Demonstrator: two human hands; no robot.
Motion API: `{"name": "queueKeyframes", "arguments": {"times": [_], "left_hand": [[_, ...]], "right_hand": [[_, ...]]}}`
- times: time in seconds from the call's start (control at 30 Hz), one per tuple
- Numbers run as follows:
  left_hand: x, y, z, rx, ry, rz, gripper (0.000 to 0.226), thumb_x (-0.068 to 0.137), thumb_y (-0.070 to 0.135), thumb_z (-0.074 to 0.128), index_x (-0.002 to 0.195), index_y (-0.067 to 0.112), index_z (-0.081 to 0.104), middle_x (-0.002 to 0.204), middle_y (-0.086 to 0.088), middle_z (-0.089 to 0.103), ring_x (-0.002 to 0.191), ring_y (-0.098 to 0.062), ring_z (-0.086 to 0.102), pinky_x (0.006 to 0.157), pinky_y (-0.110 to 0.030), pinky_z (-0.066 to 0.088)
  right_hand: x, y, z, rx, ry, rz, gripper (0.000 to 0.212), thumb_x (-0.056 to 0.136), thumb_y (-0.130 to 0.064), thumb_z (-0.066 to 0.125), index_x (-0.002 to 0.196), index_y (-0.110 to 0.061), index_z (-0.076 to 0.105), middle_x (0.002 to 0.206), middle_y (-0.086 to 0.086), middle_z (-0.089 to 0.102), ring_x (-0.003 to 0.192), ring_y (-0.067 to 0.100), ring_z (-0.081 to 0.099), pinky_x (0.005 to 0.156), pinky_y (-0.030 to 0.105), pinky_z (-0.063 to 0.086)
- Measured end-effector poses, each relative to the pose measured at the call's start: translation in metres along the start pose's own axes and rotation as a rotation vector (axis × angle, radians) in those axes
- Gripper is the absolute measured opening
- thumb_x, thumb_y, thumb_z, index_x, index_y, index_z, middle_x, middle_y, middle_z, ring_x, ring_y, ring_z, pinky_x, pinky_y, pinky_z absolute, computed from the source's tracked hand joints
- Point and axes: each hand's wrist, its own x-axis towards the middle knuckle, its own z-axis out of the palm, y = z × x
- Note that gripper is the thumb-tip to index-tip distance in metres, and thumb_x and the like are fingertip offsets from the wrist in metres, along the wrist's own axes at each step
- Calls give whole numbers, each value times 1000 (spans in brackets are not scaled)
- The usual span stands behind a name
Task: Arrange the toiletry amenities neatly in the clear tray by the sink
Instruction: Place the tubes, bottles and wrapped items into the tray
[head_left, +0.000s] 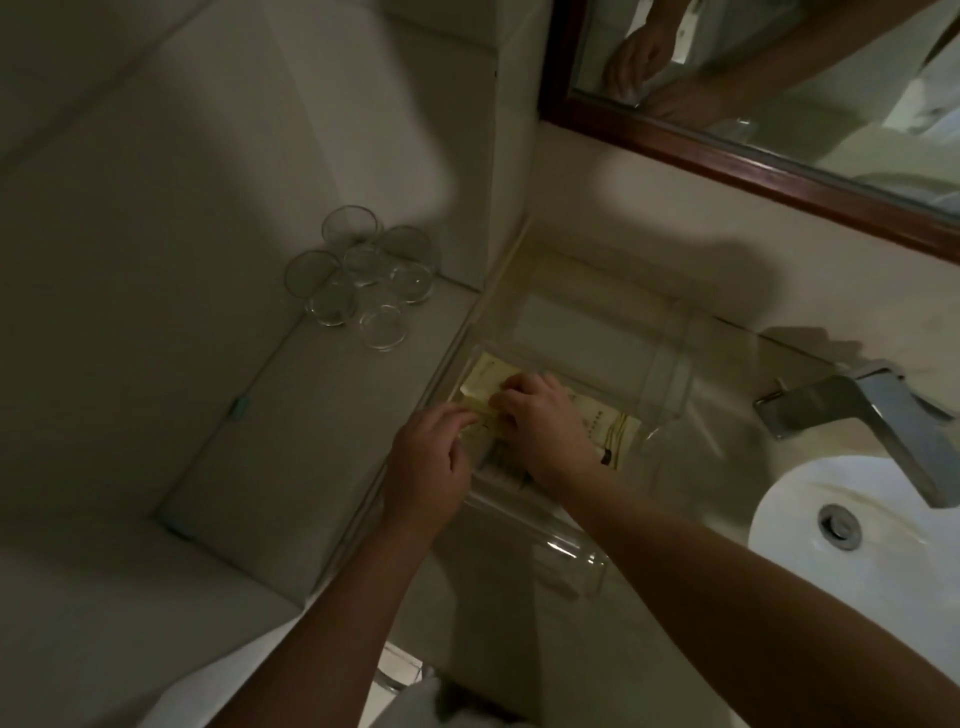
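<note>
A clear plastic tray (670, 358) sits on the counter left of the sink. Pale yellow amenity packets (608, 428) lie flat inside it, partly hidden by my hands. My left hand (428, 460) reaches into the tray's left side, its fingertips pinching the edge of a packet. My right hand (540, 421) lies over the packets with fingers curled on them, touching my left fingertips. What is under the palms is hidden.
Several clear drinking glasses (358, 275) stand clustered on the ledge at the back left. A chrome faucet (872, 421) and white basin (852, 551) lie to the right. A wood-framed mirror (727, 150) hangs above the counter.
</note>
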Motion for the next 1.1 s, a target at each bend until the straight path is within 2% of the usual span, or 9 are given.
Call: {"name": "queueKeyframes", "arguments": {"times": [0.07,0.17,0.27,0.4,0.5,0.63,0.8,1.0,1.1], "left_hand": [[4,-2,1,13,-28,28,47,75,15,34,108,11,68,115,-5,65,107,-22,58,94,-36,48],[10,2,1,20,-48,78,44,75,11,38,106,9,68,112,-7,67,106,-23,59,96,-29,41],[17,6,4,45,-64,129,40,71,2,48,105,9,69,111,-8,68,107,-28,59,95,-35,45],[28,8,9,98,-96,158,40,67,8,51,101,11,72,109,-8,70,108,-32,60,94,-44,47],[41,15,16,111,-194,174,39,69,4,65,105,19,71,115,-4,66,112,-31,53,97,-43,44],[54,26,22,208,-252,177,35,73,14,71,105,29,70,121,0,60,115,-28,46,96,-40,41],[57,25,25,268,-291,169,38,74,23,71,111,31,67,127,-1,54,120,-27,40,99,-39,33],[55,28,28,290,-212,134,36,73,22,72,108,29,67,119,-3,57,113,-27,45,93,-38,38],[55,29,29,291,-198,143,37,71,17,74,107,25,68,117,-8,58,111,-30,47,93,-40,41]], "right_hand": [[1,-1,-1,-3,-17,15,25,87,-19,63,111,-16,71,120,6,61,109,27,52,92,39,45],[3,-5,-3,-15,-54,6,27,87,-20,61,113,-21,70,122,3,60,110,26,51,91,37,45],[-1,-8,-8,49,-26,27,24,88,-20,61,110,-21,71,120,3,61,110,23,53,92,35,43],[-24,-5,-20,214,215,305,17,84,-7,61,94,-12,73,102,7,63,98,25,59,82,30,45],[-47,7,-29,187,237,440,19,83,-7,60,98,-13,71,103,5,61,99,23,58,80,25,41],[-78,23,-36,157,256,531,21,81,-10,65,100,-16,70,103,2,61,100,22,58,79,23,38],[-107,29,-36,173,261,583,15,83,-14,66,97,-20,70,99,-2,59,92,17,57,74,25,41],[-135,29,-38,185,248,613,21,85,-13,62,104,-18,69,101,-4,57,98,15,55,83,28,46],[-149,31,-42,178,284,603,19,85,-13,63,102,-17,70,99,-4,58,97,16,56,83,28,46]]}}
